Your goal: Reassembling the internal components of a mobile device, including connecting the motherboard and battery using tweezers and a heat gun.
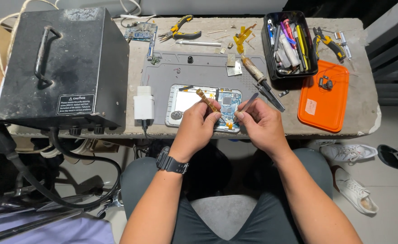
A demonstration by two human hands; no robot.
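Observation:
An opened phone (187, 104) with its back off lies on a grey work mat (194, 70) at the table's front edge, circuit board showing. My left hand (196, 129) is closed around a thin wooden-handled tool (206, 100) whose shaft slants up-left over the phone. My right hand (261, 124) pinches grey metal tweezers (248, 103), tips pointing down toward the phone's lower right corner near a small orange part (229, 123). Both hands hover over the phone's lower edge, close together. A black watch is on my left wrist.
A large black metal box (63, 63) with a handle fills the left. A white charger (144, 105) sits beside the phone. A black tool bin (290, 43), orange tray (323, 97), soldering iron (260, 79), yellow pliers (181, 29) and a circuit board (140, 31) lie behind. Shoes rest on the floor at right.

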